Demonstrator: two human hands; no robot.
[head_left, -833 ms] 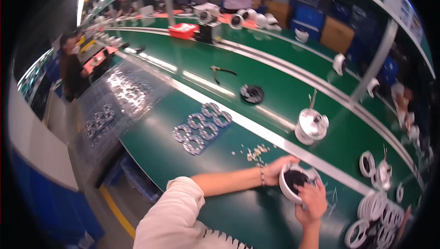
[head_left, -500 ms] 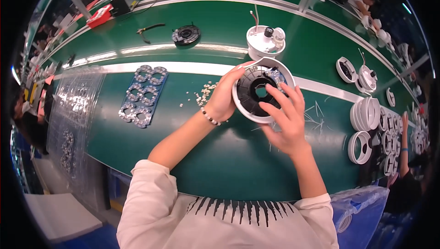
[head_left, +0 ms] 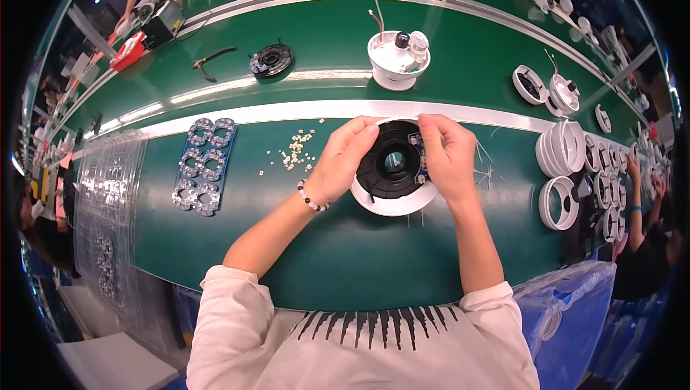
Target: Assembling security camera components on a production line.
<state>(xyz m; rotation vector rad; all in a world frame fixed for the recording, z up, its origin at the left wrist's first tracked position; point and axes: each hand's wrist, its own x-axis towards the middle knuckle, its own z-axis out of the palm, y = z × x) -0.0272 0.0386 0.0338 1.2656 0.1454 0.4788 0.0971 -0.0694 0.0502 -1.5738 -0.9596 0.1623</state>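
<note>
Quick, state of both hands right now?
Left hand: closed, holding the left side of the white round housing.
Right hand: closed, holding the same housing's right side.

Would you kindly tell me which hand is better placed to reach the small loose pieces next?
Probably the left hand: it is nearer the small loose pieces, while the right hand lies across the white shell from them.

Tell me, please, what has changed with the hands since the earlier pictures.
The right hand has moved from over the black disc to the far right rim of the white ring, now gripping it there. The left hand still holds the ring. The pliers and blue circuit boards stayed put.
</note>
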